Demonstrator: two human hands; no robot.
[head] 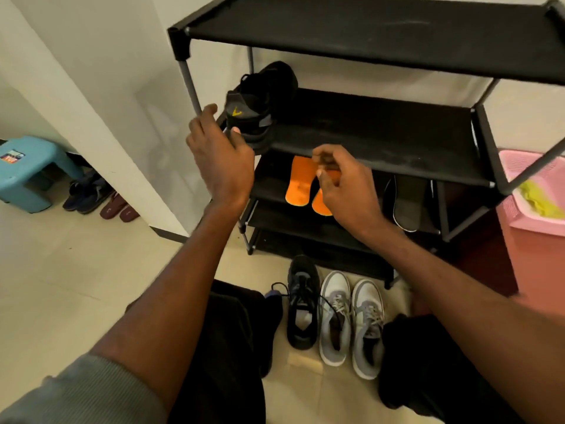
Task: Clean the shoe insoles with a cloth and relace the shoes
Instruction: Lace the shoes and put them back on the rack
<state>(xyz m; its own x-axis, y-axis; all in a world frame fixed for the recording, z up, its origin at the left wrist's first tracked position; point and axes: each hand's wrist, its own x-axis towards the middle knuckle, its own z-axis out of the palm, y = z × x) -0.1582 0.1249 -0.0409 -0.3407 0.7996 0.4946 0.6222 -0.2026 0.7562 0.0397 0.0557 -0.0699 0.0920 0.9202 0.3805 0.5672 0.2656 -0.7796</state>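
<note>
A black shoe (260, 108) with a yellow logo stands on the second shelf of a black shoe rack (382, 139), at its left end. My left hand (220, 154) is at the shoe's heel, thumb touching the sole, fingers relaxed beside the rack's post. My right hand (342, 185) hovers in front of that shelf's edge with loosely curled fingers and nothing visible in them. Two orange insoles (298, 185) lie on the shelf below, partly hidden by my right hand. Dark insoles (406, 203) lie further right. A second black shoe (302, 304) with loose laces sits on the floor.
A pair of grey and white sneakers (351, 322) stands beside the black shoe on the floor, between my knees. A pink basket (519, 166) holding a yellow cloth (538, 200) is at the right. A blue stool (27, 169) and slippers (88, 194) are at the far left.
</note>
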